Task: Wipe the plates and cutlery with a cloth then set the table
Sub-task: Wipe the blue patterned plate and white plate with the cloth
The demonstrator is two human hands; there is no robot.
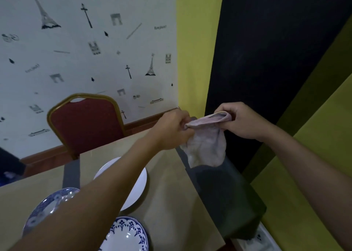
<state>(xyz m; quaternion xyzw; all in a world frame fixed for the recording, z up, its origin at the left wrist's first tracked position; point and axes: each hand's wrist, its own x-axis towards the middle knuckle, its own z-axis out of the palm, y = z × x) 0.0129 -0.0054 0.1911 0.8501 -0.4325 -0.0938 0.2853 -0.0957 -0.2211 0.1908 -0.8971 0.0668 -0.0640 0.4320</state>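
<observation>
View from my head, looking down along both of my bare forearms at a beige table [171, 203] set against a wall papered with Paris landmarks.

My left hand [171, 130] and my right hand [242, 121] are both closed on one pale, pinkish cloth [205, 147]. Each hand pinches an end of its top edge, so that edge is pulled taut between them and the rest hangs down in a loose pouch. The cloth is in the air above the table's right edge, near the far right corner, and touches no plate.

Three plates lie on the table. A plain white plate [138, 184] sits towards the middle, partly hidden under my left forearm. A blue patterned plate [47, 205] lies near the near edge on the left, and a white plate with a blue floral rim [123, 237] lies at the near edge itself, cut off by the bottom of the view. They are bunched close together, not spread out as places.

I see no cutlery anywhere. A red chair with a gold frame [85, 121] stands at the far edge.

My judgement: the task is at its start. I appear to be readying the cloth; whether any plate has been wiped I cannot tell. Wiping the cutlery and laying out the places are left.
</observation>
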